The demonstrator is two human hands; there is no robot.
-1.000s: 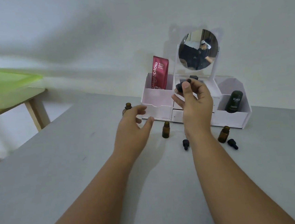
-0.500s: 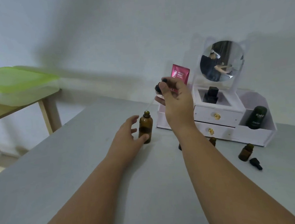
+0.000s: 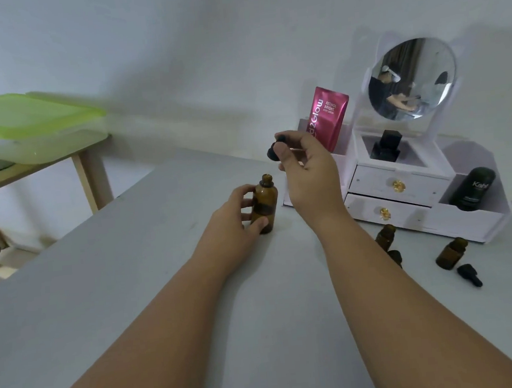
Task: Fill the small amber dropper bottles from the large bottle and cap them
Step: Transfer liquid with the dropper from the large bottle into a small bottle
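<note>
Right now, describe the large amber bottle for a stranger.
Find the white mirrored organiser on the grey table. Just left of it stands the large amber bottle, gripped by the left hand. It is far taller than the small amber bottles to its right.

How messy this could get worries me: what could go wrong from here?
The large bottle stands uncapped in the left hand; a tilt could spill it. The right hand pinches the dropper cap above the table; it might drip. The right forearm passes close by an open small bottle and could knock it.
</note>
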